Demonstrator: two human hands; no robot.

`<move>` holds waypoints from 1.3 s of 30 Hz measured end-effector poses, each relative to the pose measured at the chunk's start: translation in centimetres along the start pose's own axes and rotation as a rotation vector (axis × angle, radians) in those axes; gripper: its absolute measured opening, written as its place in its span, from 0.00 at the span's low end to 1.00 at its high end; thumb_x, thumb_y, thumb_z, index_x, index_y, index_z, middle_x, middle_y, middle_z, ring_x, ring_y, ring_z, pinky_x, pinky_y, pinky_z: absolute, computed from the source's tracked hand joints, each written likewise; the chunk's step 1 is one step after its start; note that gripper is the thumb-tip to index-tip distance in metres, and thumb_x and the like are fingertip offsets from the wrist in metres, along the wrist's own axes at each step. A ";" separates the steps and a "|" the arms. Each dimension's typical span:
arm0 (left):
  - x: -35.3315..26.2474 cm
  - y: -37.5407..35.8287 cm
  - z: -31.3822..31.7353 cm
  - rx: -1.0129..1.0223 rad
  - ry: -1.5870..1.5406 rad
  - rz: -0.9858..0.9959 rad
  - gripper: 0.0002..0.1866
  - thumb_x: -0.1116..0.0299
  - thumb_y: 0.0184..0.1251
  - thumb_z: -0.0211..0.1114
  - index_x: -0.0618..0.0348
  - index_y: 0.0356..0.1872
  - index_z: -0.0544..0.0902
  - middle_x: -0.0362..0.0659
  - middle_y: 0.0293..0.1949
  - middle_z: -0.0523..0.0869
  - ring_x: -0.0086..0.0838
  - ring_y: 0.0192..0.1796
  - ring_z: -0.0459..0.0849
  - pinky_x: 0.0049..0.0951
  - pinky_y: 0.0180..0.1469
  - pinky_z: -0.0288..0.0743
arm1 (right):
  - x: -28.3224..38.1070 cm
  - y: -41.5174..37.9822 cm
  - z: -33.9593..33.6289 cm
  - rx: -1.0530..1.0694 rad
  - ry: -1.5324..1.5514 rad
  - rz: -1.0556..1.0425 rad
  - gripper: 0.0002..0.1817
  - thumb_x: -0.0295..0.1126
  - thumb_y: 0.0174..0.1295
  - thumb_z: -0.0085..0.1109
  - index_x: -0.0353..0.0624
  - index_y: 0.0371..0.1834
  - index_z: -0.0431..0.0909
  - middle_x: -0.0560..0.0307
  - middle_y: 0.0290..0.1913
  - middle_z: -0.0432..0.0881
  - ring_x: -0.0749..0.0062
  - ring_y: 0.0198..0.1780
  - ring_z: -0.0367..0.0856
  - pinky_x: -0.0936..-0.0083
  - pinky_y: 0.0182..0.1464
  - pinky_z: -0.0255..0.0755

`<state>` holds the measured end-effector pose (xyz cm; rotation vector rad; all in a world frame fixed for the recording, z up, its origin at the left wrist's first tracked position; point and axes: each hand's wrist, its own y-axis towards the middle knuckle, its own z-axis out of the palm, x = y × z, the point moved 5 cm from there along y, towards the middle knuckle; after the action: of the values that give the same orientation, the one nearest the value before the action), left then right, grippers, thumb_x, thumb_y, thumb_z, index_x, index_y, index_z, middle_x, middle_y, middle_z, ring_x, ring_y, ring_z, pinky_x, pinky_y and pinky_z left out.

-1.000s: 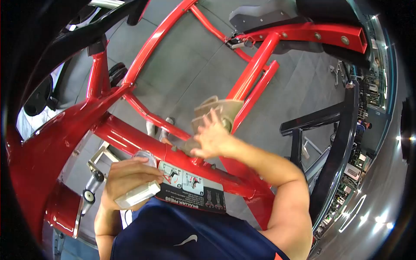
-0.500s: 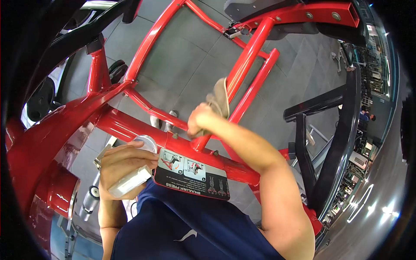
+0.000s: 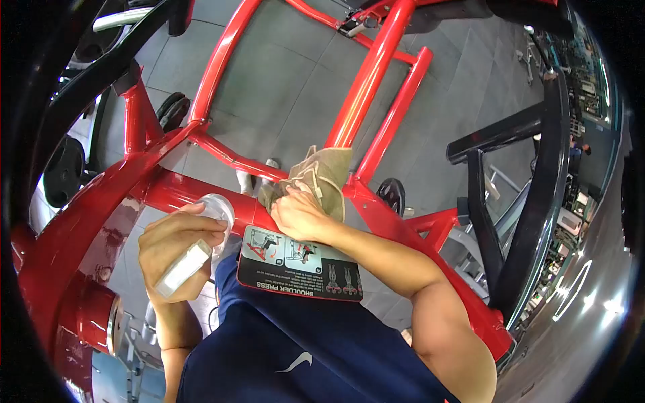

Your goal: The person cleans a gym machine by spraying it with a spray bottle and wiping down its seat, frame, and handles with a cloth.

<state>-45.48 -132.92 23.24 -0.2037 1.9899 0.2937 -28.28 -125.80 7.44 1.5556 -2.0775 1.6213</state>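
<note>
My left hand (image 3: 176,252) is closed around a clear plastic container (image 3: 220,218), seen left of the sign. A pale, whitish block-shaped item (image 3: 183,269) shows at the same hand's palm side. My right hand (image 3: 299,211) grips a crumpled olive-brown cloth (image 3: 329,176), which lies against the red crossbar where a red tube meets it. Just below that hand is the black and white shoulder press sign (image 3: 302,269), fixed in front of my dark blue shirt.
Red machine tubes (image 3: 376,74) run forward over the grey tiled floor (image 3: 275,74). A black frame arm (image 3: 541,201) stands at right. Weight plates (image 3: 64,171) are at far left, and a small dark disc (image 3: 391,195) is right of the cloth.
My right hand and the cloth have come down from the slanted red tube to the crossbar, and the cloth is more spread out. My left hand has shifted slightly left, away from the sign.
</note>
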 end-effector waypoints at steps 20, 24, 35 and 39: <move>0.2 0.0 1.5 0.082 -0.041 0.012 0.09 0.82 0.47 0.62 0.68 0.31 0.85 0.53 0.34 0.88 0.37 0.34 0.88 0.43 0.58 0.80 | -14.7 0.1 -16.2 -1.247 -0.372 0.563 0.32 0.50 0.58 0.61 0.45 0.63 0.79 0.42 0.79 0.54 0.35 0.80 0.44 0.24 0.73 0.40; 0.7 -0.7 1.3 0.099 -0.108 0.056 0.11 0.83 0.46 0.60 0.69 0.33 0.86 0.53 0.35 0.88 0.36 0.33 0.88 0.42 0.58 0.80 | -11.9 -2.5 -10.4 -1.322 0.093 0.602 0.54 0.49 0.48 0.75 0.50 0.79 0.57 0.34 0.82 0.34 0.25 0.79 0.39 0.33 0.72 0.55; 0.7 -1.6 0.5 0.232 -0.173 0.106 0.13 0.80 0.46 0.60 0.69 0.34 0.86 0.52 0.37 0.89 0.37 0.34 0.87 0.37 0.52 0.81 | -4.7 -3.6 3.5 -1.112 0.778 0.736 0.77 0.52 0.44 0.80 0.31 0.78 0.23 0.21 0.77 0.38 0.30 0.79 0.45 0.49 0.77 0.53; 0.6 -2.0 0.0 0.286 -0.150 0.098 0.13 0.81 0.45 0.62 0.69 0.35 0.86 0.53 0.37 0.89 0.43 0.40 0.89 0.43 0.55 0.81 | -11.4 -2.4 -4.3 -1.449 0.582 0.757 0.75 0.61 0.42 0.77 0.40 0.81 0.30 0.27 0.80 0.33 0.31 0.81 0.38 0.27 0.73 0.44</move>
<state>-45.14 -134.85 22.46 0.0957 1.8702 0.0813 -23.14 -114.98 4.21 -0.1528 -2.4237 0.1393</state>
